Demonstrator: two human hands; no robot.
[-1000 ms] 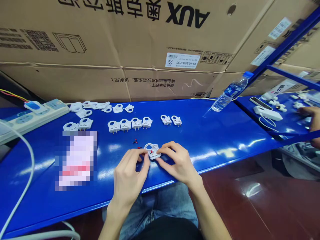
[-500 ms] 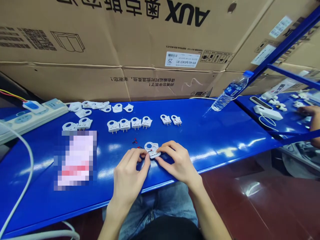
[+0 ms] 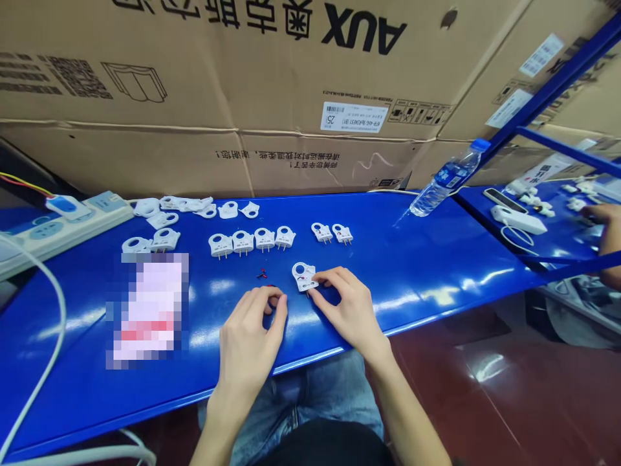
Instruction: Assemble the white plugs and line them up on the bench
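Far left, a white power strip (image 3: pixel 63 223) with a white cable (image 3: pixel 29 323) curving along the near side of the blue workbench (image 3: pixel 388 272). Behind it, loose white plug shells (image 3: pixel 194 206) sit in a cluster. A pixelated blurred patch (image 3: pixel 150 310) covers something on the bench, can't tell what. Further right, a row of four two-pin plugs (image 3: pixel 250 243), with tiny red and black bits (image 3: pixel 262 274) just nearer. Left hand (image 3: pixel 250 343) rests near the bench edge, fingers curled into a narrow pinch, fingertips (image 3: pixel 279 301) hiding whatever may be there, can't tell. A white plug shell (image 3: pixel 305 276) lies mid-bench between the hands, right hand (image 3: pixel 352 310) beside it, fingertips (image 3: pixel 315 292) touching its near right edge, narrow curl, firm grip unclear. Two smaller plugs (image 3: pixel 332 233) lie farther back. Far right, a water bottle (image 3: pixel 444 181) lies tilted, and a co-worker's hand (image 3: pixel 606 239) works at the next bench (image 3: pixel 563 252).
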